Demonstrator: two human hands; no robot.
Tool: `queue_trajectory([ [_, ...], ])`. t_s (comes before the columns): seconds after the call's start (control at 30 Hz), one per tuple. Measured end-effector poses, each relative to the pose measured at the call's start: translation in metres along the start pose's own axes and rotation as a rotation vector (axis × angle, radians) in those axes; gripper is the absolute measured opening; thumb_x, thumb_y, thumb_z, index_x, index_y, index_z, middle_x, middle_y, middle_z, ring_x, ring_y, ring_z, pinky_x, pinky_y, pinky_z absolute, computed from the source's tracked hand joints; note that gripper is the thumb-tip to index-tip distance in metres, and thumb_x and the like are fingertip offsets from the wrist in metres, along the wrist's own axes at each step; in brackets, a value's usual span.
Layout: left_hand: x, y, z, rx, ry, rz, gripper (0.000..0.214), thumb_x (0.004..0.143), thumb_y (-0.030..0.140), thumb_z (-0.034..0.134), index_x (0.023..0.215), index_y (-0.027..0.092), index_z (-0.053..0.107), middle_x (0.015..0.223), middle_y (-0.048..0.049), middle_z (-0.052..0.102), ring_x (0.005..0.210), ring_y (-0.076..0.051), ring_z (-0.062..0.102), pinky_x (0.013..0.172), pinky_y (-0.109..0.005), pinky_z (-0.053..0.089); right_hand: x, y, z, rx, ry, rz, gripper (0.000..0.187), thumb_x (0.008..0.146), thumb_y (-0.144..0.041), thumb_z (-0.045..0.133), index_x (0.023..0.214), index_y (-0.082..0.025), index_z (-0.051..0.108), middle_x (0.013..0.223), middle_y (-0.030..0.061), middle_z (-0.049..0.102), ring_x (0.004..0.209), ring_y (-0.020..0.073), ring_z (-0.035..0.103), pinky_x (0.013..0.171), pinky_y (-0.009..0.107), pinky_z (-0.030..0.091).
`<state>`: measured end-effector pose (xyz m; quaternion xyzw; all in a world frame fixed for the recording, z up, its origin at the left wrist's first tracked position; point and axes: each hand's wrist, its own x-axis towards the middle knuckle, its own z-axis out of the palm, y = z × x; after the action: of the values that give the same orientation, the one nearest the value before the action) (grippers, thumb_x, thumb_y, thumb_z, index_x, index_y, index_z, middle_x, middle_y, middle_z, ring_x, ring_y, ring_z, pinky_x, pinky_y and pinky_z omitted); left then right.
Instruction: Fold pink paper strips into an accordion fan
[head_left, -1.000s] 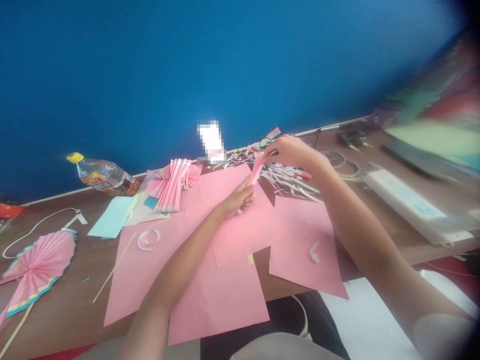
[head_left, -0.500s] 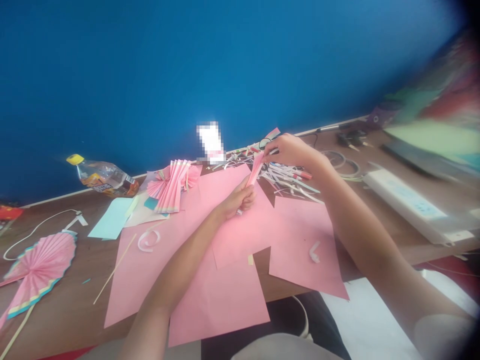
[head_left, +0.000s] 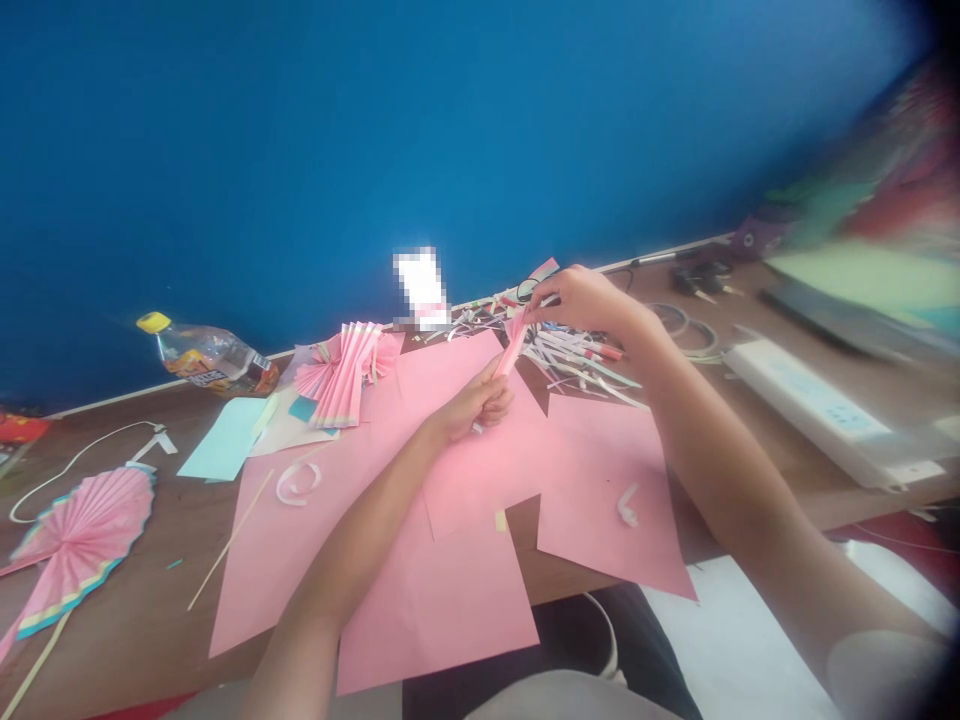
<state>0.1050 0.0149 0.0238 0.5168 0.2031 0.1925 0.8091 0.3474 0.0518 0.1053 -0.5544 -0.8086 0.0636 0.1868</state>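
Note:
My left hand [head_left: 478, 400] is closed round a narrow bundle of folded pink paper [head_left: 511, 345], which sticks up out of the fist. At its upper end, my right hand [head_left: 564, 298] pinches the paper's edge between thumb and fingers. The top of the bundle is slightly fanned. Below both hands lie overlapping pink paper sheets [head_left: 450, 600]. A pleated pink paper fan [head_left: 341, 375] rests to the left of my left hand. Another pink fan [head_left: 90, 540] with a blue and yellow border lies at the far left, a thin stick by it.
A plastic bottle [head_left: 210, 355] with a yellow cap lies tilted against the blue wall. Paper strips [head_left: 577, 360] are heaped behind my right hand. A white power strip [head_left: 810, 395] stands on the right. Light blue paper [head_left: 225, 440] and a thin stick [head_left: 229, 540] lie left.
The top of the pink bundle has fanned slightly wider under my right fingers. Both hands stay in nearly the same place.

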Motion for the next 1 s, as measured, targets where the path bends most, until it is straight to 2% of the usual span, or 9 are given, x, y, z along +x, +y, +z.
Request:
queue_trajectory([
  [0.3, -0.003, 0.001, -0.002, -0.03, -0.026, -0.031, 0.063, 0.091, 0.04, 0.053, 0.147, 0.03, 0.027, 0.054, 0.0096, 0.028, 0.039, -0.005, 0.017, 0.039, -0.015, 0.014, 0.0, 0.001, 0.002, 0.057, 0.022, 0.015, 0.041, 0.081, -0.058, 0.059, 0.084, -0.019, 0.072, 0.064, 0.0034, 0.058, 0.059, 0.0149, 0.045, 0.059, 0.03, 0.03],
  [0.43, -0.001, -0.002, -0.003, -0.001, -0.03, -0.01, 0.064, 0.091, 0.039, 0.053, 0.147, 0.03, 0.024, 0.056, 0.009, 0.035, 0.038, -0.005, 0.02, 0.038, -0.015, 0.015, -0.001, 0.002, 0.0, 0.119, -0.007, 0.005, 0.038, 0.083, -0.054, 0.058, 0.087, -0.019, 0.072, 0.061, 0.002, 0.056, 0.057, 0.0144, 0.044, 0.059, 0.03, 0.03],
  [0.53, 0.001, -0.007, -0.004, 0.059, 0.009, 0.04, 0.064, 0.089, 0.033, 0.052, 0.146, 0.028, 0.025, 0.064, 0.0058, 0.049, 0.041, -0.005, 0.033, 0.04, -0.016, 0.025, -0.002, 0.0, -0.001, 0.131, -0.019, -0.035, 0.038, 0.085, -0.053, 0.056, 0.088, -0.019, 0.073, 0.064, 0.0027, 0.059, 0.058, 0.0143, 0.044, 0.061, 0.03, 0.03],
  [0.63, 0.005, -0.011, -0.005, 0.103, 0.059, 0.113, 0.061, 0.081, 0.022, 0.056, 0.138, 0.02, 0.036, 0.078, -0.0003, 0.061, 0.056, -0.008, 0.053, 0.055, -0.021, 0.042, -0.001, -0.005, -0.001, 0.096, -0.002, -0.05, 0.038, 0.084, -0.052, 0.056, 0.088, -0.019, 0.073, 0.066, 0.0034, 0.062, 0.059, 0.0147, 0.045, 0.062, 0.03, 0.03],
  [0.73, 0.009, -0.012, -0.006, 0.106, 0.116, 0.162, 0.058, 0.073, 0.016, 0.059, 0.128, 0.017, 0.042, 0.089, -0.0037, 0.065, 0.067, -0.011, 0.06, 0.065, -0.025, 0.047, 0.001, -0.015, 0.002, 0.054, 0.01, -0.056, 0.037, 0.084, -0.05, 0.056, 0.088, -0.018, 0.073, 0.067, 0.0039, 0.064, 0.06, 0.0154, 0.048, 0.061, 0.029, 0.03],
  [0.8, 0.012, -0.01, -0.006, 0.113, 0.191, 0.175, 0.057, 0.075, 0.018, 0.061, 0.128, 0.018, 0.04, 0.093, -0.004, 0.065, 0.066, -0.011, 0.06, 0.063, -0.025, 0.047, 0.003, -0.023, 0.006, 0.025, 0.006, -0.081, 0.034, 0.085, -0.048, 0.056, 0.088, -0.019, 0.073, 0.072, 0.0044, 0.067, 0.062, 0.0158, 0.051, 0.06, 0.028, 0.029],
  [0.9, 0.015, -0.007, -0.009, 0.199, 0.328, 0.188, 0.054, 0.084, 0.033, 0.061, 0.131, 0.019, 0.038, 0.09, -0.0034, 0.065, 0.061, -0.01, 0.059, 0.058, -0.025, 0.047, 0.005, -0.037, 0.014, -0.069, 0.015, -0.12, 0.03, 0.085, -0.045, 0.056, 0.086, -0.02, 0.073, 0.075, 0.0057, 0.069, 0.066, 0.0172, 0.055, 0.059, 0.027, 0.029],
  [1.0, 0.018, -0.006, -0.014, 0.326, 0.432, 0.174, 0.049, 0.089, 0.049, 0.052, 0.124, 0.015, 0.048, 0.085, -0.0044, 0.064, 0.058, -0.01, 0.057, 0.056, -0.024, 0.045, 0.005, -0.049, 0.022, -0.174, 0.011, -0.139, 0.028, 0.086, -0.041, 0.056, 0.086, -0.019, 0.073, 0.077, 0.0077, 0.07, 0.07, 0.0187, 0.057, 0.057, 0.027, 0.027],
])
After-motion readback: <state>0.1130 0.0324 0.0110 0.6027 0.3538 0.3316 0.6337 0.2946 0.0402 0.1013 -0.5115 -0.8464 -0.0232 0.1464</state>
